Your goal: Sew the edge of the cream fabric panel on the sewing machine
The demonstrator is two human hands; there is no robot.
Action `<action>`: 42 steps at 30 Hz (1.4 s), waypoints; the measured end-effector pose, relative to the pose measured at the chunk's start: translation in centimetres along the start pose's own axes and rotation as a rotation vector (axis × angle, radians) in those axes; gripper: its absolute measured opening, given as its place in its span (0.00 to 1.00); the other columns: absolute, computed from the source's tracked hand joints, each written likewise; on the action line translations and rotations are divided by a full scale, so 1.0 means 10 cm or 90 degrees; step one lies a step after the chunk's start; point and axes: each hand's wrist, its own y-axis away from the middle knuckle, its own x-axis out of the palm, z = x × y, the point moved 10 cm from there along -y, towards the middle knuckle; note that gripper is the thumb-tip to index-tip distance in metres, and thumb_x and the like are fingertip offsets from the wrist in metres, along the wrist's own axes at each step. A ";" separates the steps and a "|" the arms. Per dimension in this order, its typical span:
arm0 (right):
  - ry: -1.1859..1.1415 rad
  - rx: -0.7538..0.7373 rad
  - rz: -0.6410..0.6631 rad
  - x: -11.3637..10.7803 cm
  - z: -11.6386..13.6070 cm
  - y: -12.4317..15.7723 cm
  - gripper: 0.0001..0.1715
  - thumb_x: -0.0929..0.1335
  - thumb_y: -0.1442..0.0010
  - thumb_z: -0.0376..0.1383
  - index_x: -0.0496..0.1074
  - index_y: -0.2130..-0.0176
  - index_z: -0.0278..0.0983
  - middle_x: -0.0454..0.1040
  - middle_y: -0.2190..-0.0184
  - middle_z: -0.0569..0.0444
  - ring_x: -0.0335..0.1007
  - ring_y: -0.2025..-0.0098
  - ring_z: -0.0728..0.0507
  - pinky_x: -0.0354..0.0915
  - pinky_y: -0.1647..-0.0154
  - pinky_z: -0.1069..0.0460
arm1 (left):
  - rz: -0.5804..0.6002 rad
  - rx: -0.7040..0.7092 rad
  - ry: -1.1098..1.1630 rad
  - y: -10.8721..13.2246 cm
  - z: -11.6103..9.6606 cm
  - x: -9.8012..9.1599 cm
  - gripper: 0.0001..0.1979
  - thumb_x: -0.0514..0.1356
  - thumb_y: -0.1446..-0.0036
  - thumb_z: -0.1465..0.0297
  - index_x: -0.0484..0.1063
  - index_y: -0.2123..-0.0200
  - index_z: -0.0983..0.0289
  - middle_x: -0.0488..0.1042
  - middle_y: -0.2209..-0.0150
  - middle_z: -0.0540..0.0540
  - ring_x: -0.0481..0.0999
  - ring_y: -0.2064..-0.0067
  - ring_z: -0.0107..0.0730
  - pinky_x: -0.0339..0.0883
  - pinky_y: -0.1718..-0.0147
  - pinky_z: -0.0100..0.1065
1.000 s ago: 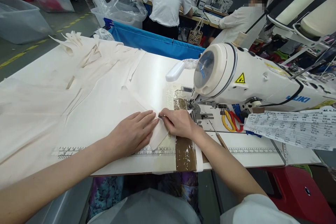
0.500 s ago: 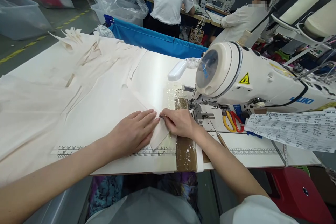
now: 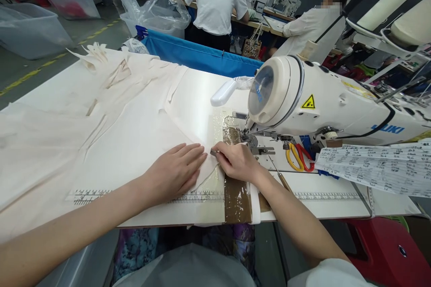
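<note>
My left hand (image 3: 175, 171) lies flat with fingers stretched out on the cream fabric (image 3: 111, 125) spread over the sewing table (image 3: 323, 199). My right hand (image 3: 235, 161) is closed in a pinch on a small dark metal tool (image 3: 213, 153) at the pointed fabric corner, just in front of the presser foot (image 3: 253, 142). The white sewing machine (image 3: 303, 98) stands right behind it. A printed ruler strip (image 3: 202, 197) runs along the table's front under both hands.
Yellow and red scissors (image 3: 298, 157) and an awl-like tool (image 3: 281, 177) lie right of the needle. Printed paper strips (image 3: 373, 168) hang at the right. A blue fabric bin (image 3: 198, 56) sits behind the table. Two people work at the back. A red stool (image 3: 387, 251) stands lower right.
My right hand has slid a little to the right toward the presser foot with the tool. My left hand stays flat on the fabric.
</note>
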 end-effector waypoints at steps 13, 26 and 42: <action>0.012 0.008 0.007 0.06 0.04 -0.11 0.17 0.56 0.30 0.35 0.70 0.55 0.32 0.79 0.70 0.49 0.72 0.72 0.46 0.57 0.74 0.53 | 0.013 0.004 -0.028 0.01 -0.05 0.03 0.23 0.46 0.31 0.71 0.72 0.43 0.76 0.74 0.43 0.69 0.73 0.41 0.53 0.71 0.47 0.48; -0.052 0.037 0.045 -0.11 -0.04 -0.10 0.10 0.59 0.35 0.31 0.68 0.60 0.36 0.76 0.72 0.53 0.70 0.73 0.47 0.59 0.72 0.53 | -0.005 -0.009 -0.036 0.03 -0.06 0.01 0.21 0.48 0.32 0.72 0.72 0.44 0.75 0.75 0.44 0.68 0.73 0.42 0.52 0.71 0.48 0.46; -0.011 -0.006 0.025 0.00 0.00 -0.10 0.14 0.58 0.32 0.32 0.71 0.57 0.34 0.79 0.69 0.50 0.75 0.69 0.45 0.60 0.70 0.53 | 0.016 -0.002 -0.038 0.02 -0.08 0.04 0.22 0.50 0.34 0.71 0.71 0.42 0.75 0.74 0.43 0.69 0.72 0.40 0.56 0.72 0.47 0.49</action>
